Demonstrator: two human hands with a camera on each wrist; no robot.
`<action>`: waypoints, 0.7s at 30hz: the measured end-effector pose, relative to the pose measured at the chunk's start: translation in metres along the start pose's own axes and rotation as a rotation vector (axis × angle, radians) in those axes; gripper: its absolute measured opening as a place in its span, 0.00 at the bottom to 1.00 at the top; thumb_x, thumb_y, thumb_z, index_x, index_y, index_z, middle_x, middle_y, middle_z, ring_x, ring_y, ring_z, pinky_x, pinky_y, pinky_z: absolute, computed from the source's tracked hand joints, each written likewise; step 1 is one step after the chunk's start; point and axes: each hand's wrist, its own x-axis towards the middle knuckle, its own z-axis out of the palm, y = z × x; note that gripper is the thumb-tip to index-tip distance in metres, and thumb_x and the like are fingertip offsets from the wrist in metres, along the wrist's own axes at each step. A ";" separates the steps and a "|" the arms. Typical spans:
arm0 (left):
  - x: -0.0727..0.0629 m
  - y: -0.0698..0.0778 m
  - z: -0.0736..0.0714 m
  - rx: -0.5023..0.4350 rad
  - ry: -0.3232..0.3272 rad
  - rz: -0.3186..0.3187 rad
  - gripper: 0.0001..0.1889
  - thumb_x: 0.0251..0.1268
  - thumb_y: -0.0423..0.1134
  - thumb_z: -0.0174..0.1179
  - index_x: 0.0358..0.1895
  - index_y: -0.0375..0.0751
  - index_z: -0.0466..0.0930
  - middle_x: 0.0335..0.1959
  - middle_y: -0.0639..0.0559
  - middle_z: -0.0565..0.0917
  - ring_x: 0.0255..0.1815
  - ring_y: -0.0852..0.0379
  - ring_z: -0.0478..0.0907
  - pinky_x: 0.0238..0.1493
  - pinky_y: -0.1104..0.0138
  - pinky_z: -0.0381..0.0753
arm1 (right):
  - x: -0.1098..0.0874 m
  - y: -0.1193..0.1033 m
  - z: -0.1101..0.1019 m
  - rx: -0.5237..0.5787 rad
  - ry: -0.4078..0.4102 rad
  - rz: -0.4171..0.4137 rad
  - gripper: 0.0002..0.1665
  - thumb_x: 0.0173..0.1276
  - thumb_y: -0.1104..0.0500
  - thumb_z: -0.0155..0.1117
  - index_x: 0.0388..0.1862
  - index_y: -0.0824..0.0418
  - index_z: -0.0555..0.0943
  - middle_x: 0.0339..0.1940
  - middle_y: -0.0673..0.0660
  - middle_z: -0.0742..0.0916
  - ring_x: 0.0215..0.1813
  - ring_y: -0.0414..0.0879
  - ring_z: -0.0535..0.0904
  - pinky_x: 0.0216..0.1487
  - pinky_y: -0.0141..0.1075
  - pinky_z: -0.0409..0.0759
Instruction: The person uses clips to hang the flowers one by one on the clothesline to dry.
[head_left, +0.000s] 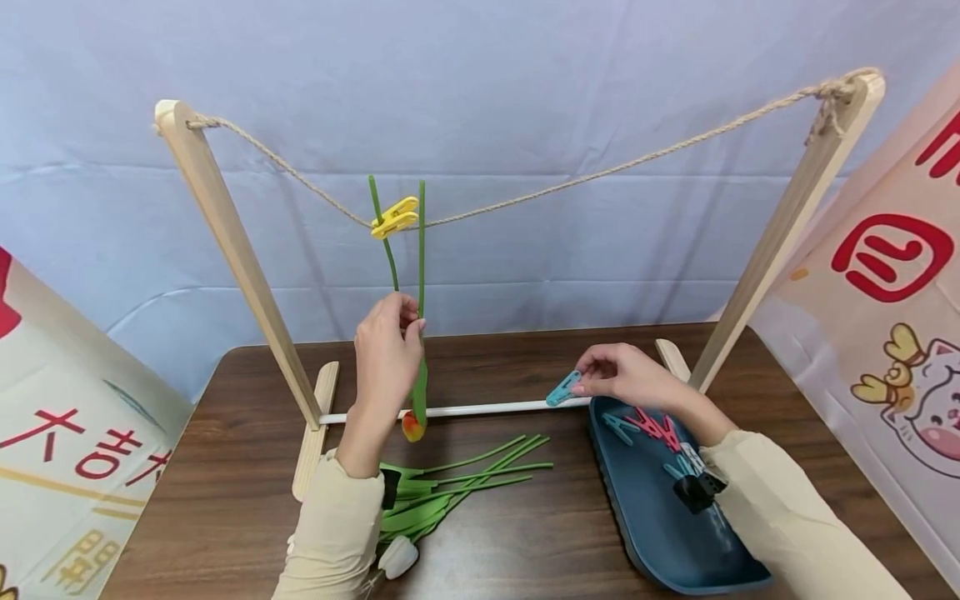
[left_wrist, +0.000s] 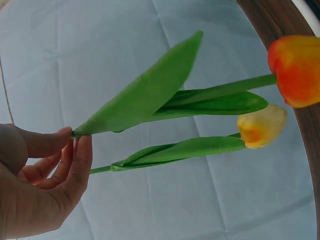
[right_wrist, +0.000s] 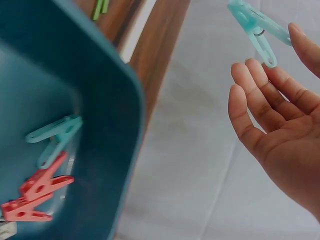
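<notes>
My left hand (head_left: 386, 350) pinches the stem of an artificial red-and-orange tulip (left_wrist: 296, 70) between thumb and fingertips. This tulip hangs head down, its bare stem rising past the twine rope (head_left: 525, 198). Beside it, a yellow clothespin (head_left: 394, 218) clips the stem of a pale yellow tulip (left_wrist: 262, 126) to the rope. In the head view that tulip's bloom is hidden behind my left hand. With thumb and fingers, my right hand (head_left: 633, 379) holds a light blue clothespin (head_left: 564, 388) above the far left corner of a dark blue bin (head_left: 637, 533).
Wooden posts (head_left: 240, 275) at either side carry the sagging rope, with a white rod (head_left: 487, 409) joining them low down. Blue and pink clothespins (head_left: 660, 429) lie in the bin. Several green stems (head_left: 480, 483) and a white tulip (head_left: 398, 557) lie on the table near my left forearm.
</notes>
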 end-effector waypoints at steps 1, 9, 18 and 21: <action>0.000 0.000 0.000 -0.001 0.002 0.001 0.05 0.54 0.25 0.61 0.34 0.32 0.76 0.29 0.44 0.79 0.32 0.48 0.77 0.37 0.57 0.72 | 0.002 -0.003 -0.001 -0.008 0.002 -0.006 0.14 0.59 0.57 0.66 0.38 0.66 0.78 0.27 0.52 0.80 0.29 0.44 0.74 0.31 0.33 0.73; 0.002 0.000 -0.002 -0.016 0.018 0.000 0.05 0.54 0.25 0.61 0.35 0.31 0.77 0.29 0.43 0.80 0.31 0.48 0.78 0.36 0.57 0.73 | 0.021 -0.037 -0.010 -0.067 0.039 -0.098 0.12 0.58 0.59 0.67 0.36 0.66 0.79 0.26 0.51 0.81 0.28 0.44 0.75 0.30 0.33 0.73; 0.003 0.000 -0.002 -0.027 0.022 0.003 0.05 0.55 0.25 0.61 0.35 0.31 0.77 0.29 0.43 0.80 0.32 0.48 0.78 0.37 0.57 0.73 | 0.045 -0.088 -0.021 -0.181 0.115 -0.218 0.09 0.58 0.59 0.67 0.34 0.64 0.79 0.25 0.50 0.80 0.27 0.43 0.72 0.28 0.34 0.70; 0.003 0.000 -0.002 -0.028 0.026 0.007 0.05 0.55 0.25 0.61 0.36 0.31 0.77 0.30 0.43 0.80 0.32 0.48 0.78 0.37 0.57 0.74 | 0.051 -0.105 -0.022 -0.187 0.155 -0.272 0.08 0.58 0.60 0.67 0.32 0.64 0.79 0.23 0.51 0.81 0.25 0.44 0.71 0.26 0.33 0.68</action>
